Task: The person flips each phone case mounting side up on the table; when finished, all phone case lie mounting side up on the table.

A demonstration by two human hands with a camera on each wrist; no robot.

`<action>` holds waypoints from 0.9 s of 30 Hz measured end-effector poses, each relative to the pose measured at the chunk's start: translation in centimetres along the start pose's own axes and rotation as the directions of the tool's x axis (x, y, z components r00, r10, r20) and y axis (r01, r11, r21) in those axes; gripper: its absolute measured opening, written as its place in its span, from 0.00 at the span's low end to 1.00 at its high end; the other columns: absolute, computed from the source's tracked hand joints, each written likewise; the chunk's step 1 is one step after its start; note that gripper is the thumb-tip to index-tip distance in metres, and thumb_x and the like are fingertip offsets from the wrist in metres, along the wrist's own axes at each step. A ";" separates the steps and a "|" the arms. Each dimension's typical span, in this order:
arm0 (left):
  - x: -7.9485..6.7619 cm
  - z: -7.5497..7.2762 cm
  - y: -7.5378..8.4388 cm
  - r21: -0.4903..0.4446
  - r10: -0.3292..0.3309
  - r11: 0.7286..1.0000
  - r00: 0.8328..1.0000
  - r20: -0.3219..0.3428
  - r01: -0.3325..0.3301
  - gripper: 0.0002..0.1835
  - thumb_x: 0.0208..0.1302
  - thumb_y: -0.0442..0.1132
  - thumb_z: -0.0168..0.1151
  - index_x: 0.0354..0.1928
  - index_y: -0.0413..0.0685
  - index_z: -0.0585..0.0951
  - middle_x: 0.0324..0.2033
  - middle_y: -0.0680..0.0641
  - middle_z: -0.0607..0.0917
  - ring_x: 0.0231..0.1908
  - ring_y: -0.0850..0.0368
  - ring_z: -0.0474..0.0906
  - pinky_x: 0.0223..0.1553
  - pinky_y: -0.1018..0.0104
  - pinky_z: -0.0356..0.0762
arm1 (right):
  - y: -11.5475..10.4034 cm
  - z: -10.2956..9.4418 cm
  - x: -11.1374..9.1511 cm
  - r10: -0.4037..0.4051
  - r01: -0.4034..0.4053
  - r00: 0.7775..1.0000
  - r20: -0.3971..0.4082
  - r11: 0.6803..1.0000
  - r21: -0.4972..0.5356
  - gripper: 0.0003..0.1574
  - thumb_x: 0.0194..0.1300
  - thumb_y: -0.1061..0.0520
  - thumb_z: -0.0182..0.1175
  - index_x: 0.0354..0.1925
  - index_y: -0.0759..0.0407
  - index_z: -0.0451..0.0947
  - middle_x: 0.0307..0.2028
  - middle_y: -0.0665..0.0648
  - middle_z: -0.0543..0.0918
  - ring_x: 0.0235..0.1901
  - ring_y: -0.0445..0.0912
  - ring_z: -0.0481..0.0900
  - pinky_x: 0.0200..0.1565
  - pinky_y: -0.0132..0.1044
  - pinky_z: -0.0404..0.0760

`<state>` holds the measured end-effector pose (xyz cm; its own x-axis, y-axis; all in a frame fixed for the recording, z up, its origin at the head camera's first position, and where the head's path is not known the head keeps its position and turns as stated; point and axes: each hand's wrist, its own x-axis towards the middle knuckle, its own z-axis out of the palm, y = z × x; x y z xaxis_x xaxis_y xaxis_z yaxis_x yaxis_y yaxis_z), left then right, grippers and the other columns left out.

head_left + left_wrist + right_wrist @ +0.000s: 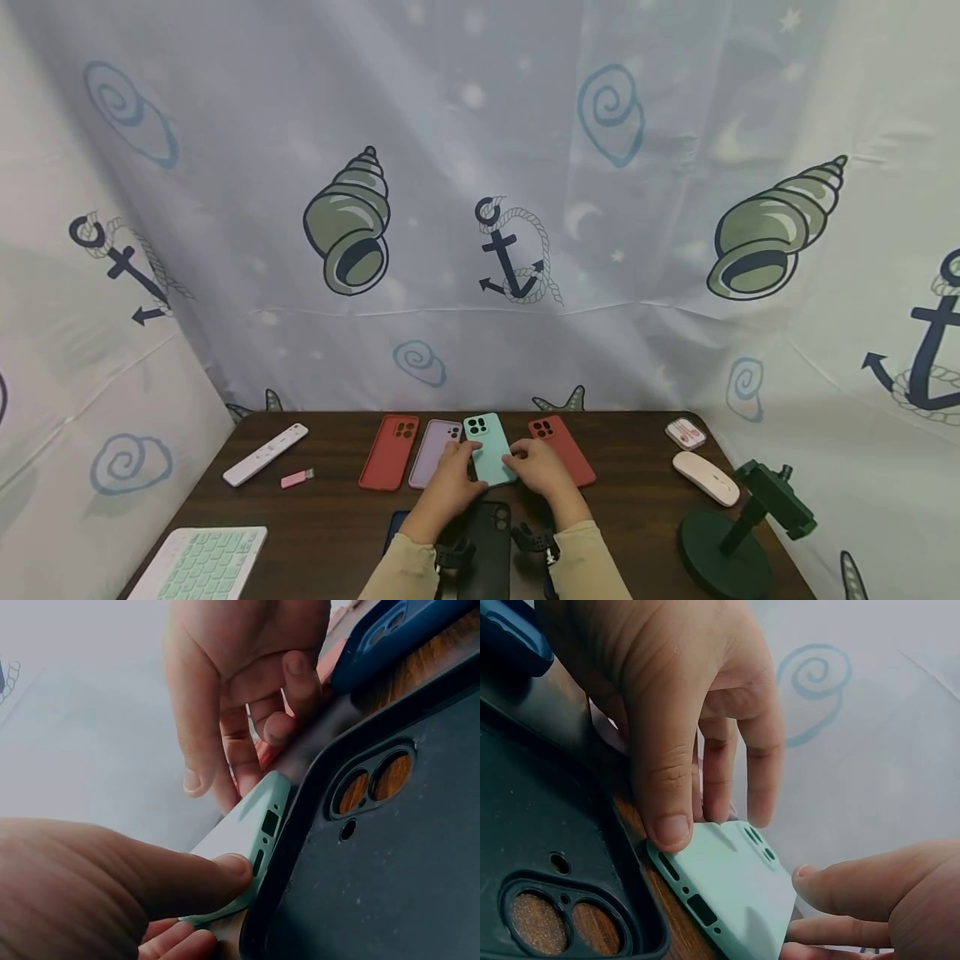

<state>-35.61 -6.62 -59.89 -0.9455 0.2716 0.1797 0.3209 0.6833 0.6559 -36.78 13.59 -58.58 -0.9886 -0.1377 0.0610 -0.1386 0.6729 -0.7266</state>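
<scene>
A mint-green phone case (491, 454) lies back up at the far middle of the table, camera cutouts away from me. My left hand (450, 482) pinches its near left corner, the thumb on the port edge in the left wrist view. At the opposite side is my right hand (545, 468), its thumb (808, 879) touching or nearly touching the long edge and its fingers loosely extended. A lilac phone case (435, 450) lies beside the left hand; a red phone case (567, 450) lies partly behind the right. Nearer me, between the wrists, is a black phone case (486, 554).
Another red phone case (387, 454) lies far left. Blue cases (514, 634) sit under the wrists. Leftward are a white remote (265, 455), a pink USB stick (297, 478) and a keyboard (202, 565). On the right stand a mouse (707, 477), a small white-and-red case (686, 433) and a green stand (726, 554).
</scene>
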 end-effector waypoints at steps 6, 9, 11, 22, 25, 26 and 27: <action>0.0 0.0 -0.1 0.007 0.007 1.000 1.000 0.006 -0.007 0.36 0.58 0.38 0.75 0.68 0.43 0.71 0.53 0.39 0.73 0.40 0.55 0.71 0.41 0.59 0.75 | -0.2 -0.4 -0.4 0.000 0.001 1.000 -0.021 1.000 0.016 0.22 0.70 0.48 0.64 0.54 0.63 0.82 0.46 0.59 0.86 0.46 0.52 0.83 0.47 0.53 0.81; 0.0 0.1 -0.1 0.004 0.007 1.000 1.000 0.007 -0.007 0.36 0.58 0.37 0.75 0.68 0.43 0.71 0.52 0.39 0.72 0.38 0.56 0.71 0.38 0.61 0.74 | -0.3 -0.5 -0.5 0.003 -0.002 1.000 -0.025 1.000 0.020 0.21 0.71 0.48 0.63 0.53 0.61 0.83 0.47 0.59 0.86 0.47 0.53 0.83 0.48 0.53 0.81; 0.0 0.1 -0.1 0.002 0.011 1.000 1.000 0.007 -0.011 0.36 0.58 0.37 0.75 0.68 0.43 0.72 0.52 0.39 0.72 0.38 0.56 0.70 0.38 0.62 0.73 | -0.3 -0.6 -0.6 0.005 -0.005 1.000 -0.025 1.000 0.020 0.21 0.71 0.48 0.63 0.53 0.61 0.83 0.47 0.58 0.86 0.47 0.53 0.84 0.49 0.54 0.81; -0.9 0.2 0.5 0.000 0.041 0.999 0.999 -0.007 -0.041 0.33 0.57 0.35 0.75 0.65 0.41 0.74 0.53 0.37 0.72 0.44 0.51 0.72 0.45 0.54 0.75 | -0.4 -0.7 -1.1 -0.017 0.018 0.999 -0.033 0.999 0.028 0.19 0.72 0.48 0.62 0.53 0.59 0.82 0.47 0.59 0.87 0.48 0.54 0.84 0.49 0.54 0.81; -1.0 0.3 0.6 0.008 0.050 0.999 0.999 -0.006 -0.050 0.31 0.58 0.37 0.75 0.64 0.42 0.76 0.52 0.38 0.72 0.49 0.48 0.72 0.49 0.51 0.75 | -0.5 -0.8 -1.2 -0.015 0.016 0.999 -0.034 0.999 0.040 0.21 0.72 0.49 0.62 0.54 0.61 0.82 0.47 0.60 0.87 0.48 0.54 0.84 0.49 0.54 0.82; -1.0 0.4 0.6 0.012 0.054 0.998 0.999 -0.005 -0.054 0.30 0.58 0.37 0.75 0.63 0.42 0.77 0.51 0.38 0.72 0.50 0.47 0.72 0.49 0.51 0.75 | -0.5 -0.8 -1.2 -0.011 0.013 0.999 -0.034 0.999 0.043 0.21 0.72 0.49 0.62 0.55 0.61 0.82 0.47 0.60 0.87 0.48 0.55 0.84 0.49 0.54 0.81; -1.1 0.5 0.6 0.012 0.051 0.999 0.999 -0.003 -0.051 0.30 0.59 0.39 0.74 0.63 0.42 0.77 0.51 0.39 0.72 0.51 0.47 0.72 0.50 0.50 0.74 | -0.4 -0.9 -1.2 -0.013 0.014 0.999 -0.033 0.999 0.043 0.22 0.72 0.49 0.62 0.55 0.61 0.81 0.47 0.60 0.87 0.48 0.55 0.84 0.49 0.54 0.81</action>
<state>-34.38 -6.21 -60.04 -0.9279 0.3044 0.2153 0.3697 0.6763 0.6372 -35.56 14.10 -57.75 -0.9882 -0.1224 0.0926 -0.1498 0.6390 -0.7544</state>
